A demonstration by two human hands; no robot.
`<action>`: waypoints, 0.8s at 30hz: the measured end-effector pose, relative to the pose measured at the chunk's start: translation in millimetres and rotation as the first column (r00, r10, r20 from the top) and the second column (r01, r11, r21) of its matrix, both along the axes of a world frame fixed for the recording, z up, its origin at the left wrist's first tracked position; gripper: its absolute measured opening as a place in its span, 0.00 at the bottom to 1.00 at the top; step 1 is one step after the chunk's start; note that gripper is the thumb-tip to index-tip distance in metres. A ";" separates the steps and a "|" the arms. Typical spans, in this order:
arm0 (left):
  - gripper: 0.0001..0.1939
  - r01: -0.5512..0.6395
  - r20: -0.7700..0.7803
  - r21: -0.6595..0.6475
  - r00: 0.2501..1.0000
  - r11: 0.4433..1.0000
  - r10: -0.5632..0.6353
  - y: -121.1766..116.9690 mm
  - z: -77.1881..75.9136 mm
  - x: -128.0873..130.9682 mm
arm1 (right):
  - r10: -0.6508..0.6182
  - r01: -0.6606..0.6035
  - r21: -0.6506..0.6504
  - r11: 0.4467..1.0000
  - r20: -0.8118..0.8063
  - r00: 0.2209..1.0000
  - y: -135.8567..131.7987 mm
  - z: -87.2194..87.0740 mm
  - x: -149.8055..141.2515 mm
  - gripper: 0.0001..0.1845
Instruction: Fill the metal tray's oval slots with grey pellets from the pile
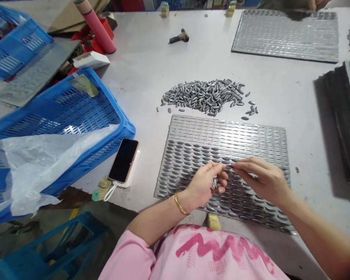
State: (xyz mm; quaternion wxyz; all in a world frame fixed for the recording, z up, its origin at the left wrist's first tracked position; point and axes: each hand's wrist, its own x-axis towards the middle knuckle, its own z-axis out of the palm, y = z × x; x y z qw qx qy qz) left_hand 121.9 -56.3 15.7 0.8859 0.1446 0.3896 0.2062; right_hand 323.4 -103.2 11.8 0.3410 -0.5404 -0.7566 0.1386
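A flat metal tray (227, 134) with rows of narrow slots lies in front of me. Small grey spindle-shaped metal pieces (175, 158) fill the rows on its near side, while the far rows show bare slots. Over the middle of the tray, my left hand (202, 184) is curled around several loose pieces (214, 182), thumb and forefinger pointing right. My right hand (265, 179) meets it from the right, its fingertips pinched at one small piece between the two hands. Beyond the tray's far edge lies a heap of the same pieces (204, 95).
At left stand a blue crate (116, 103) with a plastic bag and a phone (124, 160) on a white block. A stack of dark trays (342, 124) rises at right. Farther back are a tool (179, 37) and another tray (286, 37), with a person's hands at its far edge.
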 end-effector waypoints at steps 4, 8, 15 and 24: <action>0.10 -0.328 0.013 0.000 0.945 0.945 0.328 8.7 7.9 -12.1 | -0.062 0.063 -0.014 0.998 0.088 0.994 27.1 -24.8 15.7 0.07; 0.09 -0.304 -0.036 -0.093 0.953 0.948 0.302 3.5 5.7 -17.2 | -0.005 0.019 -0.063 0.998 0.214 0.977 44.7 -42.8 18.1 0.09; 0.13 -0.177 -0.032 -0.060 0.984 0.982 0.175 -7.0 -6.1 -16.3 | 0.077 -0.061 -0.070 0.996 0.261 0.962 48.7 -46.6 18.5 0.10; 0.16 -0.133 -0.061 -0.102 0.990 0.986 0.127 -9.5 -2.6 -12.7 | 0.180 -0.175 -0.062 0.983 0.542 0.821 57.4 -29.2 17.1 0.14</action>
